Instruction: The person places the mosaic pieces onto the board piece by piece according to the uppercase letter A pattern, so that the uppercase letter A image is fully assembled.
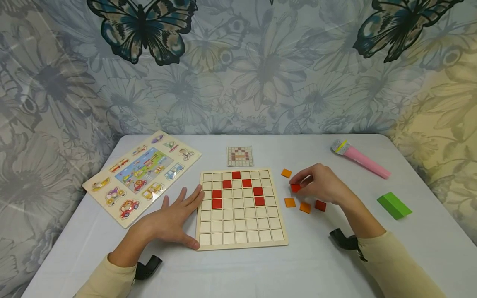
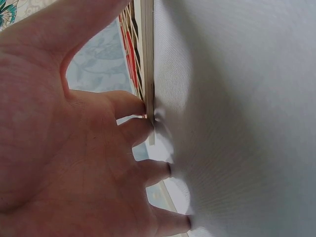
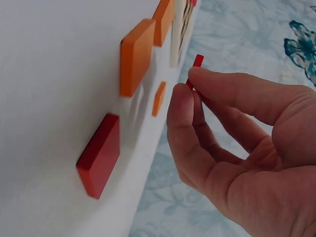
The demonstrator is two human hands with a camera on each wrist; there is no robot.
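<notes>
A wooden grid board (image 1: 240, 213) lies on the table with several red tiles in its upper squares, forming a peaked shape. The left hand (image 1: 169, 221) rests along the board's left edge, fingers spread; the left wrist view shows the palm (image 2: 84, 158) beside the board's side (image 2: 149, 64). Right of the board, the right hand (image 1: 322, 184) pinches a red tile (image 1: 295, 188) between thumb and finger. In the right wrist view that tile (image 3: 198, 61) is held above the table by the hand (image 3: 232, 128). Nearby lie a loose red tile (image 1: 320, 205) and several orange tiles (image 1: 290, 202).
A small pattern card (image 1: 240, 156) lies behind the board. At the left is a picture puzzle board (image 1: 141, 178); at the right are a pink toy microphone (image 1: 365, 161) and a green block (image 1: 394, 205). A patterned cloth (image 1: 261, 74) hangs behind the table.
</notes>
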